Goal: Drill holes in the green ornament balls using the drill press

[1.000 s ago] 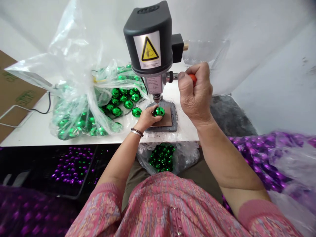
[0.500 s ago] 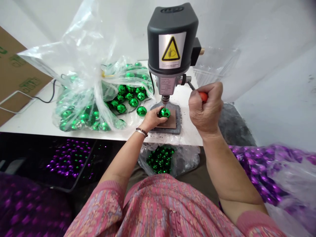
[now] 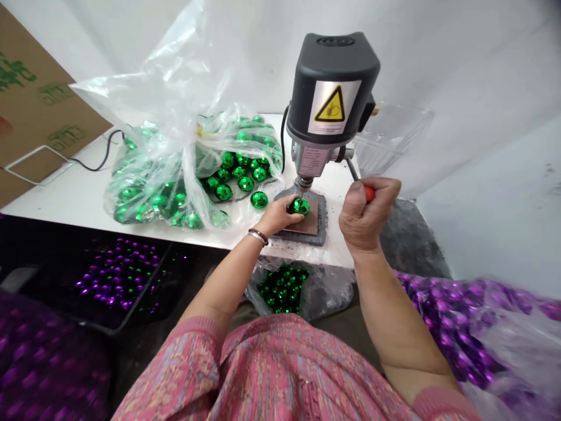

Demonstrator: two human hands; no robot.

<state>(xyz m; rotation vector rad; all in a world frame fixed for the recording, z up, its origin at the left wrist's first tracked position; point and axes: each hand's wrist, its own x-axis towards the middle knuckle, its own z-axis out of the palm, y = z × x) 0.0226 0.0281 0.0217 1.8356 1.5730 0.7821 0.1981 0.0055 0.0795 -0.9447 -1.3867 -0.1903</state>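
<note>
While a faceted green bauble [image 3: 300, 206] is held under the bit [image 3: 302, 193] of a bench drill press [image 3: 333, 88], the two hands are kept apart, on either side of the press. The bauble is pressed onto a brown pad [image 3: 308, 227] on the press's grey base plate [image 3: 323, 235], with the fingers of the left hand [image 3: 276, 216] cupped around it. The right hand [image 3: 366, 213] is closed on the orange grip [image 3: 370, 194] of the feed lever [image 3: 353, 170]. Whether the bit touches the bauble cannot be told from this view.

A loose green bauble [image 3: 259, 199] is seen on the tabletop [image 3: 87, 196], just beside the base plate and near a clear plastic bag of green baubles [image 3: 175, 175]. Below the tabletop's edge, another bag of green baubles [image 3: 283, 289] is seen.

The main risk is judged to lie at the bit: on so round and glossy a surface, it could skid under heavy lever pressure and reach the nearby fingers. Too much force could also crack the bauble's shell. Dark grit [image 3: 337, 241] near the base plate could unsettle the bauble if it got under it, and the loose bauble could roll away if knocked.
</note>
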